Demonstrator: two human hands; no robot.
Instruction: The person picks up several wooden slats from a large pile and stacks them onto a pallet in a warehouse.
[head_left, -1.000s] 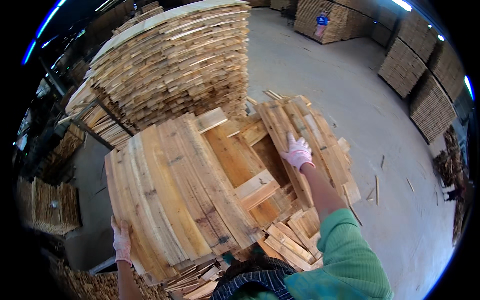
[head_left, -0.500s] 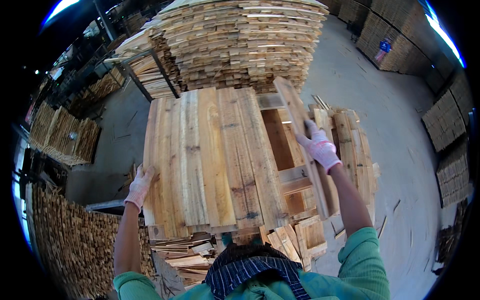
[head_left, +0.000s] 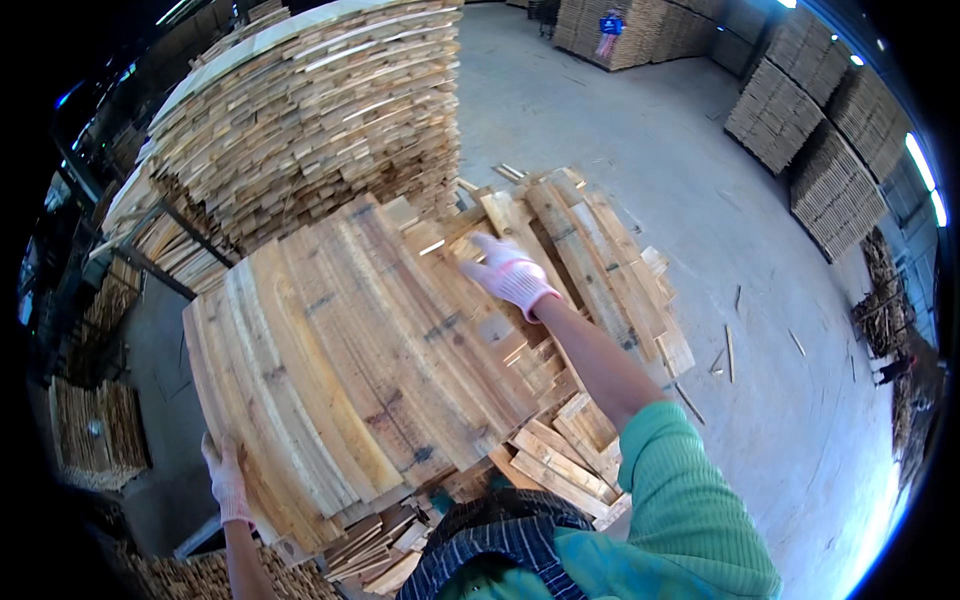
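Note:
A row of long planks lies side by side in front of me, their edges close together. My left hand, in a pale knitted glove with a pink tint, rests against the row's left edge, fingers stretched out. Off the row's right side, my right hand, in a similar glove, is raised with its fingers apart and nothing in it. Beneath and beyond it lie more loose planks, piled to the right of the row.
A tall stack of boards stands behind the row, beside a dark metal frame. Short wood pieces lie close to my body. Offcuts litter the grey floor at right. Far stacks line the hall; a person stands there.
My right hand has let go of the tilted plank, which now appears to lie flat at the row's right side. The view has swung to the right. My left hand stays at the left edge.

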